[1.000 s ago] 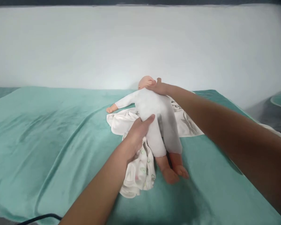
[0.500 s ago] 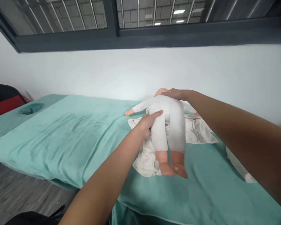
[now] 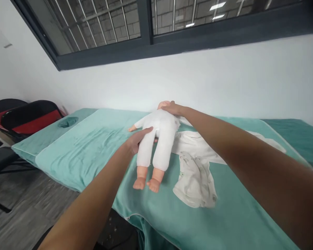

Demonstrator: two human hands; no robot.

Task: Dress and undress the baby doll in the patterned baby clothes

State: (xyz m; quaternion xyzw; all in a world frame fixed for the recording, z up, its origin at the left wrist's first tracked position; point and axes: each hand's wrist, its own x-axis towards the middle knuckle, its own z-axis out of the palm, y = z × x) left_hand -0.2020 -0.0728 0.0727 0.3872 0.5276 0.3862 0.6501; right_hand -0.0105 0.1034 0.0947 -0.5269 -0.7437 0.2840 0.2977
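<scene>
A baby doll (image 3: 159, 126) with a white cloth body and bare plastic feet is just over or on the green bed cover, its legs toward me. My left hand (image 3: 139, 139) grips the doll's hip and upper leg, thumb on top and fingers underneath. At the head end, my right hand (image 3: 173, 108) is closed around the neck and shoulder area; part of the doll's head is hidden behind it. Beside the doll on the right lies a crumpled white baby garment (image 3: 197, 182) with small prints. A larger white cloth (image 3: 191, 140) is spread behind it, partly covered by my right arm.
The bed (image 3: 94, 139) has a green cover and a face hole (image 3: 68, 122) at its left end. Black and red chairs (image 3: 31, 116) stand at the left on grey flooring. A white wall (image 3: 114, 86) and a barred window (image 3: 146, 24) rise behind the bed.
Both hands have carried the doll to the left, off the white clothes, which now show to its right. The camera view has turned as well, bringing more of the chairs in.
</scene>
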